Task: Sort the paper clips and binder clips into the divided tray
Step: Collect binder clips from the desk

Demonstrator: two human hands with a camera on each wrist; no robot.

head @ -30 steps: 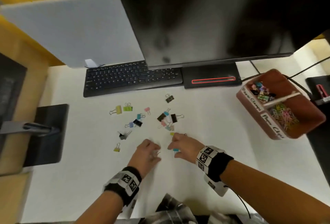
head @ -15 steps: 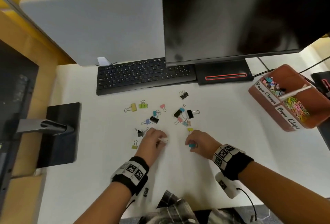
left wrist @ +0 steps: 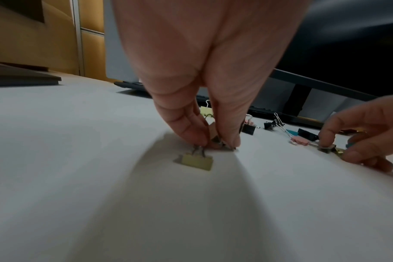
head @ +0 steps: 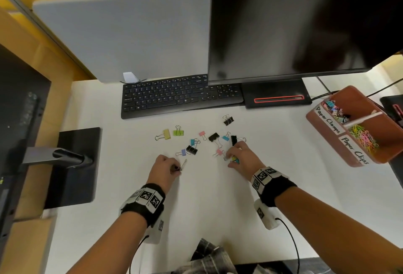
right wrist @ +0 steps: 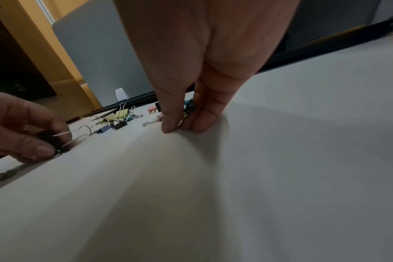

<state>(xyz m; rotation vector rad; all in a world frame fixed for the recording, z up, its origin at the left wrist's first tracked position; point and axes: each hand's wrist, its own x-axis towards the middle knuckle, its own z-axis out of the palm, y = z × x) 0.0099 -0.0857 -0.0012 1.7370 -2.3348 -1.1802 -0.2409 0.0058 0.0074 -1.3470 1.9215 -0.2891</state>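
Observation:
Several coloured binder clips lie scattered on the white desk in front of the keyboard. My left hand pinches a small black binder clip at the near left of the group. In the left wrist view a yellow-green clip lies right under those fingertips. My right hand pinches a few small clips, yellow and blue, at the group's near right, fingertips on the desk. The brown divided tray stands at the right, with binder clips in its far compartment and paper clips in its near one.
A black keyboard and the monitor's base stand behind the clips, under a large dark monitor. A second monitor's stand plate sits at the left. Cables run behind the tray. A grey divider panel closes the back.
My left hand has moved left and taken hold of the black clip. My right hand has moved forward into the group, still holding its small clips. The head view has swung left.

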